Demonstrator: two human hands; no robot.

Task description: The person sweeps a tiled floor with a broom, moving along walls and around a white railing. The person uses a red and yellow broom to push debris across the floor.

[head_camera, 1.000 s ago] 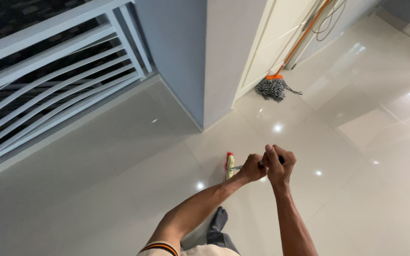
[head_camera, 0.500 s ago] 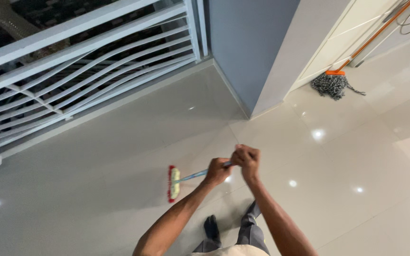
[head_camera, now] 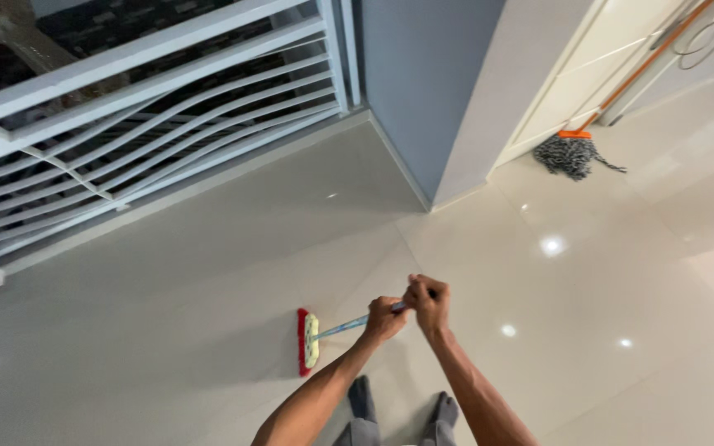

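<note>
Since half a second ago the broom head (head_camera: 307,341) has slid a little lower on the glossy tiled floor (head_camera: 167,272), and both hands have come down with it. The left hand (head_camera: 384,318) and right hand (head_camera: 428,301) are clenched around the light blue handle (head_camera: 342,326), the right just above the left. The red-bristled head rests on the floor, just ahead of the person's feet. A string mop (head_camera: 570,154) leans near the door (head_camera: 572,74), well apart; white railing (head_camera: 150,124) stands at upper left.

This is a home's tiled landing or hallway. Glossy cream floor tiles (head_camera: 605,272) meet a white metal railing (head_camera: 150,99). A grey string mop with an orange handle (head_camera: 576,149) leans against a cream panelled door (head_camera: 572,74).
</note>
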